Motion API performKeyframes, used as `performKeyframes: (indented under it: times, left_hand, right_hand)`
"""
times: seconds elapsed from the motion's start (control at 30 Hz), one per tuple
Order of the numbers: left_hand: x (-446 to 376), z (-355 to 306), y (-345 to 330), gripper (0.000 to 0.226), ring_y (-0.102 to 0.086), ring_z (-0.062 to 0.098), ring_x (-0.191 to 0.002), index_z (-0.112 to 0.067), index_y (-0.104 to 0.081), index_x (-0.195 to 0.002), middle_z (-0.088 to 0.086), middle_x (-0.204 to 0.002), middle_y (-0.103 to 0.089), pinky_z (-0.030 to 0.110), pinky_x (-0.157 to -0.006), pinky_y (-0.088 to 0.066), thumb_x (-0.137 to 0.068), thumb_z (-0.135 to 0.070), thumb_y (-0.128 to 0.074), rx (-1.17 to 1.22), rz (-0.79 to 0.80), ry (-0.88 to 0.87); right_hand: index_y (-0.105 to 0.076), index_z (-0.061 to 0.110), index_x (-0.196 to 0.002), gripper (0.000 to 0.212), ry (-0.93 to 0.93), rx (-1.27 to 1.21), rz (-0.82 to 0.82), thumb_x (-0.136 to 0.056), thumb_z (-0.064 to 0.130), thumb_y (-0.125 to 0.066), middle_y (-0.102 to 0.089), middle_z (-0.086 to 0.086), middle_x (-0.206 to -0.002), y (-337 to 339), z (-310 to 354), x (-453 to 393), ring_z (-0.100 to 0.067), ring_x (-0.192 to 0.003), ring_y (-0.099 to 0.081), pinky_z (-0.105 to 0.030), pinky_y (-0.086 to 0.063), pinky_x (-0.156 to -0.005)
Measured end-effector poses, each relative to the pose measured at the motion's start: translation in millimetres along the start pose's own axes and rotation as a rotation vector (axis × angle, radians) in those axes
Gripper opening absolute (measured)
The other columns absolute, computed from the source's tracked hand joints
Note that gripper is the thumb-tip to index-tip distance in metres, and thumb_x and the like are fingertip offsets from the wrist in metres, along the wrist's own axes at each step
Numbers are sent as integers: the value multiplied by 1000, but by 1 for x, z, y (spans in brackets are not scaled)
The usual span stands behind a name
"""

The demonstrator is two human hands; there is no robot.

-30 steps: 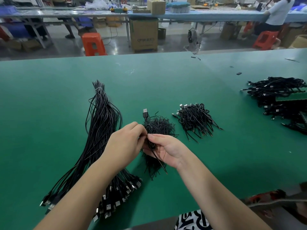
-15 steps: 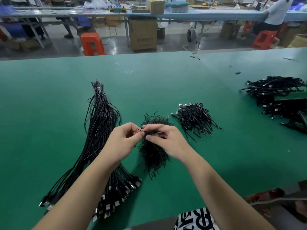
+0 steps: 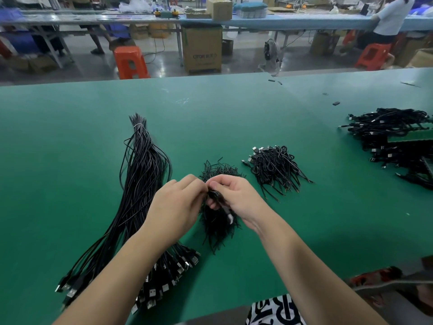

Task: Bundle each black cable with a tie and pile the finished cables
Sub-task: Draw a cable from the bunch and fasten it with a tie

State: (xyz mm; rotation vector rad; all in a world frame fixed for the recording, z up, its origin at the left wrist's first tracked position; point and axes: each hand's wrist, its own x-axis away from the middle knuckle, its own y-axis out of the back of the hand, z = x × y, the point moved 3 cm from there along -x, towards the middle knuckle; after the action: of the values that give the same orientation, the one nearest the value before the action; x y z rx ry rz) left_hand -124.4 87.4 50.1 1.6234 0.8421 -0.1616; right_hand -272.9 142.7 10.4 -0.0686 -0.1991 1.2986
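Wide green desk filling most of the view, with a workshop floor, an orange stool and a cardboard box beyond its far edge. On the left of the desk, a long sheaf of loose black cables, plug ends fanned toward the near edge. At far right, a big heap of bundled cables. Right of centre, a smaller pile of finished cables. At centre, a mound of black ties, partly hidden beneath the hands. Above that mound, left hand and right hand meeting fingertip to fingertip, both pinching one small coiled cable between them, its silver plug hanging under the right palm. Tie on that cable too small to make out.
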Motion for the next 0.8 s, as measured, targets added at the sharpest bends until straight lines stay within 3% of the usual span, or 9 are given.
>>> performKeyframes:
  times: [0.07, 0.13, 0.2, 0.27, 0.33, 0.43, 0.53, 0.63, 0.8]
  left_hand:
    - [1, 8, -1, 10, -54, 13, -66, -17, -65, -88, -11, -82, -60, 29, -63, -46, -91, -8, -68, 182, 14, 186]
    - [1, 17, -4, 13, -53, 7, -65, -22, -63, -83, -16, -74, -59, 16, -59, -39, -91, -13, -69, 315, 22, 336]
    - [1, 24, -8, 18, -46, 6, -55, -26, -63, -79, -18, -63, -56, 15, -51, -32, -92, -16, -70, 449, 35, 431]
    - [2, 25, -9, 22, -41, 6, -51, -29, -61, -75, -14, -58, -51, 17, -49, -30, -92, -17, -70, 523, 42, 460]
    - [1, 22, -9, 22, -43, 6, -53, -30, -60, -76, -18, -60, -52, 15, -50, -31, -92, -17, -70, 517, 33, 444]
    - [-2, 14, -3, 16, -51, 8, -66, -23, -61, -83, -17, -74, -56, 15, -60, -38, -91, -12, -68, 358, -5, 301]
    - [-3, 8, -1, 14, -48, 13, -70, -17, -62, -87, -13, -80, -55, 35, -66, -46, -90, -5, -70, 146, -23, 128]
    - [-1, 10, -3, 14, -52, 21, -71, -15, -62, -88, -10, -83, -56, 40, -66, -47, -90, -3, -68, 156, -15, 130]
    - [0, 9, -3, 18, -53, 6, -78, -19, -59, -86, -15, -81, -53, 10, -68, -37, -91, -3, -66, 296, -20, 169]
  right_hand:
    - [-71, 12, -105, 25, 22, 5, 87, -101, -2, -51, -75, -5, -82, -1, 0, 3, -13, -73, -69, -22, -56, -72]
    - [-71, 16, -110, 35, 34, 44, 136, -97, -10, -51, -76, -3, -89, 0, 1, 3, -13, -81, -70, -23, -56, -76]
    - [-74, 23, -106, 33, 29, 111, 97, -95, -4, -60, -72, 1, -85, 1, 2, 3, -9, -69, -62, -20, -51, -63]
    - [-76, 24, -101, 18, 10, 122, 34, -91, 9, -73, -61, -1, -81, 4, 0, 2, -10, -58, -43, -23, -35, -52]
    - [-74, 23, -98, 10, 8, 149, -17, -90, 18, -76, -55, -1, -76, 7, 0, 1, -14, -57, -33, -30, -26, -52]
    - [-72, 22, -95, 5, 13, 156, -7, -96, 20, -68, -52, 7, -61, 3, 1, 0, -12, -52, -29, -28, -23, -48]
    - [-59, 19, -113, 13, -6, 138, -12, -100, 18, -62, -71, -2, -70, 0, 1, 0, -8, -43, -37, -20, -29, -43]
    - [-52, 17, -118, 19, -44, 1, 32, -101, 14, -60, -70, -10, -73, -2, 0, 0, -12, -47, -42, -20, -36, -42]
    - [-59, 19, -115, 13, -91, -162, 124, -103, 16, -57, -65, -11, -76, -6, -8, 1, -13, -50, -35, -24, -38, -46]
